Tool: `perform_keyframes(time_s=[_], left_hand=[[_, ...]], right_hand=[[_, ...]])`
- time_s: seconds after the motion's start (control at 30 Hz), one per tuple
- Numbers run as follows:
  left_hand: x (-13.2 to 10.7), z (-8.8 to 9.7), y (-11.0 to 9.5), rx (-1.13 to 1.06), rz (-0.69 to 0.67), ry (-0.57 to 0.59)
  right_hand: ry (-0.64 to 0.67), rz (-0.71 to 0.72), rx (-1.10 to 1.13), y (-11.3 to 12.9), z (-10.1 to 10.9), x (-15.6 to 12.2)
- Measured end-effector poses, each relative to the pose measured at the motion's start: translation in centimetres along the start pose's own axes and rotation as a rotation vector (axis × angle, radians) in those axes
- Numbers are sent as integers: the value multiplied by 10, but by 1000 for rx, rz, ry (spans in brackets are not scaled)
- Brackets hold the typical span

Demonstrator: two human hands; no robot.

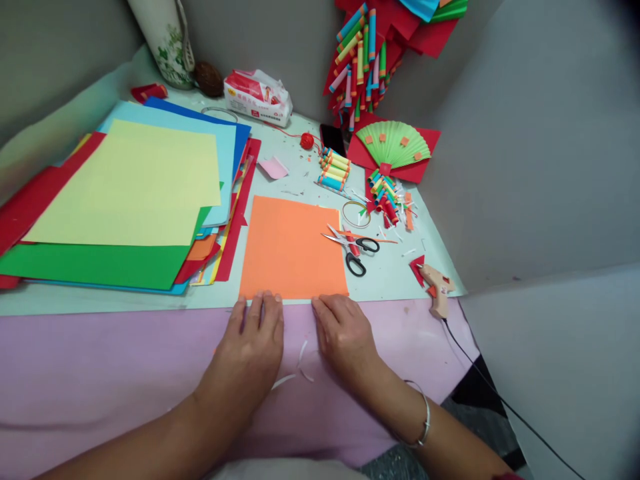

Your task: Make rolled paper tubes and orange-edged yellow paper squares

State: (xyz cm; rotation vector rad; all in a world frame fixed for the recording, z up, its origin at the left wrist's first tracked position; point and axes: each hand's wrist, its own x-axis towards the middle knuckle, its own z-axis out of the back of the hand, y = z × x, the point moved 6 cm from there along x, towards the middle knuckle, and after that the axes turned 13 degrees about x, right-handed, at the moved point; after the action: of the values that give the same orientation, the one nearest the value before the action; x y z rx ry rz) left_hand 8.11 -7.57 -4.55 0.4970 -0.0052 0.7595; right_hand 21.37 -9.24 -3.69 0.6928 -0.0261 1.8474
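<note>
An orange sheet of paper lies flat on the table in front of me. My left hand rests palm down at the sheet's near edge, fingers stretched out and touching it. My right hand lies beside it, fingers curled down against the same near edge, a thin bracelet on its wrist. Neither hand holds anything that I can see. Black-handled scissors lie on the sheet's right edge.
A stack of coloured paper sheets fills the left. A glue gun with a cord sits at the right edge. Rolled paper tubes, a tape ring, a green paper fan and a tissue pack lie behind.
</note>
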Motion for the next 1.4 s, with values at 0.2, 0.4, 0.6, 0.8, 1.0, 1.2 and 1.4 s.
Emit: perform_keyframes(time_s=[0.2,0.4,0.6,0.8,1.0,1.2,1.4], left_hand=[[0,0,1,-17,1,-9],[-1,0,2,-24,-4,4],[-1,2,4,-34,-15,4],[-2,2,9,-54,-10,-17],[-1,4,14,-118,-7,-35],[-3,5,20,-136,14,-9],[-4,9,24,-152,4,20]], right_hand=[[-21,14,3,1,1,-1],[-24,-1,-30,0,4,0],[-25,20,-34,1,4,-2],[-40,-3,-18,-4,6,0],[-40,-67,-12,-9,10,0],[-116,-225,149,-31,18,2],[-99,-355,310,-44,16,6]])
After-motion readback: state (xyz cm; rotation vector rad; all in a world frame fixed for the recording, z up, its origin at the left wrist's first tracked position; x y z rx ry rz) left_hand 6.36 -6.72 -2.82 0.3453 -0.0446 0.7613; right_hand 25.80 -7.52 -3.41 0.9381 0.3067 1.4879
